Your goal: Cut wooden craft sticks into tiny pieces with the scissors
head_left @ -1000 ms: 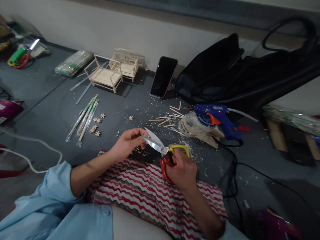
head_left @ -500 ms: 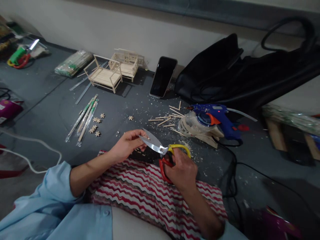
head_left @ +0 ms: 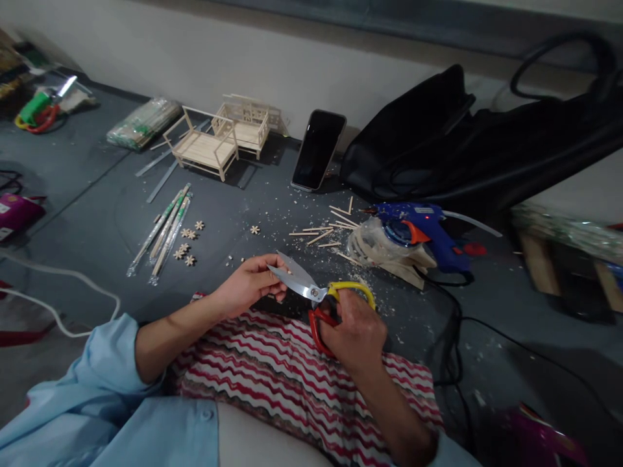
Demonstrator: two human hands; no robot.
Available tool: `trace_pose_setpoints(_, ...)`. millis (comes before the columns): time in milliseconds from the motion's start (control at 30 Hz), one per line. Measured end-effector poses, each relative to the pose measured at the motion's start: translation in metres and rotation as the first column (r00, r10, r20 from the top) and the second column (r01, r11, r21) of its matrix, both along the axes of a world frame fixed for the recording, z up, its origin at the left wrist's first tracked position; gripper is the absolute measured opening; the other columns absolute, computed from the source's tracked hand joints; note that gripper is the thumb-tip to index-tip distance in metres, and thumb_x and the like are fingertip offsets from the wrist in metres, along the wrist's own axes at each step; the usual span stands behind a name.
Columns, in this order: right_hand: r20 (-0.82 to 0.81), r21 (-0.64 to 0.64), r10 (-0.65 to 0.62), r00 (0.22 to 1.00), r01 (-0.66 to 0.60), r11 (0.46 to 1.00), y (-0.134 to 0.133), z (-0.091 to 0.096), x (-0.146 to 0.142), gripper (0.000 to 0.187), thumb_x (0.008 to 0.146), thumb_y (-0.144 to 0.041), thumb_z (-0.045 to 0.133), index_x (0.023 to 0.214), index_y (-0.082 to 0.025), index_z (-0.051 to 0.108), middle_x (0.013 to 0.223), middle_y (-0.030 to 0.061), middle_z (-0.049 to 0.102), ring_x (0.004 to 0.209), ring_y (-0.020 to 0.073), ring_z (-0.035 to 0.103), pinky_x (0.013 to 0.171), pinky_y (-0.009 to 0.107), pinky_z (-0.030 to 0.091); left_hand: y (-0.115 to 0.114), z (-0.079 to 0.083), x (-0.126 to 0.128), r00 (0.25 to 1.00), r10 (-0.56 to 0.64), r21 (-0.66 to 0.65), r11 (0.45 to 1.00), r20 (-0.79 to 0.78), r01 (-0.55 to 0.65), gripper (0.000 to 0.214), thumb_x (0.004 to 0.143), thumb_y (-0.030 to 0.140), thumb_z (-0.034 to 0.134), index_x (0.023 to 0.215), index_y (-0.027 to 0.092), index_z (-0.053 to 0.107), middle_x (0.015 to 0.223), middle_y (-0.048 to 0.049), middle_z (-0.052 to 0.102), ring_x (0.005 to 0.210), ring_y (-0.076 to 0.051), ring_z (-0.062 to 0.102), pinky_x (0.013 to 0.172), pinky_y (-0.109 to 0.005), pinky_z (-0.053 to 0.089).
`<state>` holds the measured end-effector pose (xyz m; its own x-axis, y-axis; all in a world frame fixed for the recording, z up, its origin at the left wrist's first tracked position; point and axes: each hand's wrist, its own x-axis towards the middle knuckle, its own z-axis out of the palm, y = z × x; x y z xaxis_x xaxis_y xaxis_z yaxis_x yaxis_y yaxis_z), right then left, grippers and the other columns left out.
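Note:
My right hand is closed around the handles of a pair of scissors, one loop yellow and the other red. The blades point left and stand slightly apart. My left hand is pinched at the blade tips, its fingers partly behind them; what it holds is too small to make out. Both hands are above a striped red and white cloth at the table's front edge. Just beyond them lie a small wooden flower shape and several thin wooden sticks.
A blue glue gun rests on a clear jar at right, its black cord trailing. Further back are a phone, miniature wooden furniture and a black bag. Wrapped sticks and more flower shapes lie left.
The scissors' handles have spread slightly and the blades have parted a little more. My left hand has shifted slightly and stays by the blade tips.

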<state>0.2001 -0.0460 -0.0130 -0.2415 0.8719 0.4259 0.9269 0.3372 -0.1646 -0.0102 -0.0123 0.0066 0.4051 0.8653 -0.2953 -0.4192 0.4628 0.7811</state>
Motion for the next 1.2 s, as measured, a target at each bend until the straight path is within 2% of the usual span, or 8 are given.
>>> trace_pose_setpoints(267, -0.015, -0.022, 0.015, 1.0, -0.015, 1.0, 0.0, 0.001, -0.001, 0.006, 0.075, -0.021, 0.05, 0.072, -0.023, 0.045, 0.06, -0.0018, 0.051, 0.057, 0.0145, 0.048, 0.055, 0.026, 0.031, 0.0, 0.002, -0.001, 1.0, 0.004, 0.073, 0.997, 0.0, -0.004, 0.027, 0.074, 0.033, 0.074, 0.071, 0.013, 0.057, 0.06, 0.0017, 0.054, 0.055, -0.008, 0.054, 0.057, -0.022, 0.041)
trace_pose_setpoints(633, -0.034, -0.07, 0.023, 0.999, -0.025, 0.997, -0.006, -0.006, 0.0, 0.005, 0.071, -0.025, 0.053, 0.071, -0.022, 0.049, 0.055, -0.0032, 0.054, 0.051, 0.0133, 0.05, 0.053, 0.025, 0.032, 0.0, -0.001, -0.006, 0.999, -0.027, 0.085, 0.996, 0.026, 0.025, 0.023, 0.076, 0.03, 0.073, 0.076, 0.012, 0.059, 0.066, -0.0003, 0.06, 0.059, -0.009, 0.058, 0.06, -0.023, 0.044)
trace_pose_setpoints(800, -0.004, -0.08, 0.025, 1.0, -0.025, 0.996, -0.005, -0.008, 0.001, 0.005, 0.074, -0.021, 0.05, 0.076, -0.022, 0.054, 0.053, -0.0034, 0.054, 0.048, 0.0133, 0.05, 0.05, 0.025, 0.031, 0.0, -0.001, -0.005, 0.999, -0.036, 0.091, 0.995, 0.034, 0.033, 0.021, 0.079, 0.031, 0.071, 0.08, 0.013, 0.061, 0.065, 0.0009, 0.057, 0.06, -0.009, 0.057, 0.061, -0.023, 0.045)
trace_pose_setpoints(1000, -0.158, -0.179, -0.047, 0.986, 0.018, 0.984, 0.003, -0.011, 0.006, 0.002, 0.075, -0.025, 0.05, 0.075, -0.023, 0.051, 0.052, -0.0039, 0.053, 0.045, 0.0125, 0.048, 0.048, 0.024, 0.032, 0.005, 0.002, -0.006, 1.0, 0.002, 0.065, 0.998, -0.024, 0.0, 0.024, 0.08, 0.033, 0.071, 0.078, 0.012, 0.059, 0.068, 0.0005, 0.057, 0.061, -0.008, 0.059, 0.062, -0.021, 0.046)
trace_pose_setpoints(1100, -0.186, -0.142, -0.084, 0.979, 0.058, 0.988, 0.006, -0.01, 0.009, 0.001, 0.074, -0.023, 0.048, 0.073, -0.024, 0.048, 0.049, -0.0049, 0.048, 0.043, 0.0128, 0.043, 0.047, 0.024, 0.029, 0.007, 0.003, -0.006, 0.999, 0.023, 0.043, 0.999, -0.04, -0.021, 0.024, 0.079, 0.032, 0.071, 0.081, 0.011, 0.06, 0.071, -0.0007, 0.06, 0.064, -0.009, 0.061, 0.065, -0.022, 0.049)
trace_pose_setpoints(1200, -0.143, -0.119, -0.07, 0.987, 0.053, 0.991, 0.005, -0.008, 0.009, 0.002, 0.074, -0.025, 0.048, 0.072, -0.024, 0.048, 0.049, -0.0049, 0.046, 0.045, 0.0135, 0.042, 0.048, 0.025, 0.028, 0.008, 0.003, -0.005, 0.999, 0.039, 0.039, 0.999, -0.022, -0.038, 0.024, 0.078, 0.032, 0.073, 0.082, 0.011, 0.061, 0.072, -0.0008, 0.06, 0.065, -0.009, 0.061, 0.068, -0.024, 0.051)
